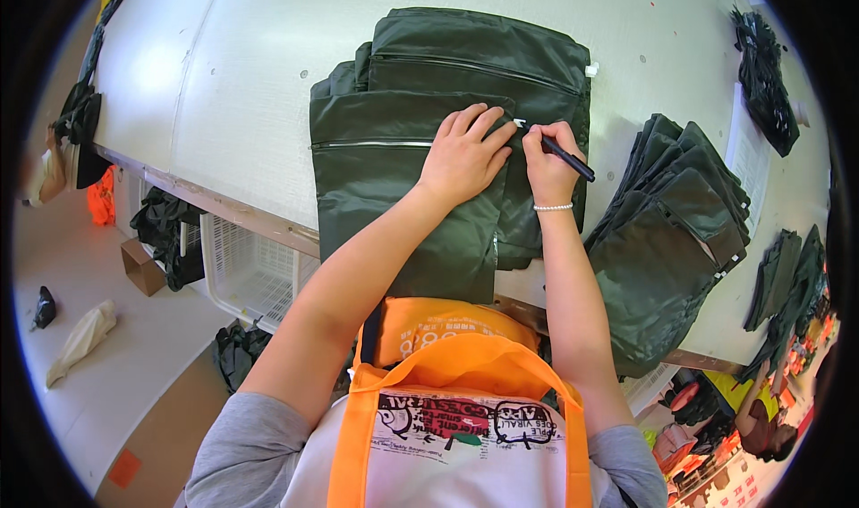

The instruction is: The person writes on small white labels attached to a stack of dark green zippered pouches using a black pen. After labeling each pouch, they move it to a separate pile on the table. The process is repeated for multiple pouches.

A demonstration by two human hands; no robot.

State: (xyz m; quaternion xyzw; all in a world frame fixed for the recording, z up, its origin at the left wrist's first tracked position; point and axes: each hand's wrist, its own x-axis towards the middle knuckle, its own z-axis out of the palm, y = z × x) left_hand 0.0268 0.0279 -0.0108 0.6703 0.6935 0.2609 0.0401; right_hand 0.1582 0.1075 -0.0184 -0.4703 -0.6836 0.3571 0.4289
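A dark green fabric piece with a zipper lies on top of a stack of similar zippered pieces, its near end hanging over the table edge. My left hand rests on it, fingers spread and empty, beside its right edge. In my right hand is a black marker pen, held in a pinch and tilted. The pen's tip is at a small white tag on that edge; whether it touches cannot be made out. A bead bracelet circles my right wrist.
To the right is another fanned stack of dark green pieces, with a paper sheet behind it and a dark bundle farther off. Below the table's left edge stands a white plastic basket. Other people are at both sides.
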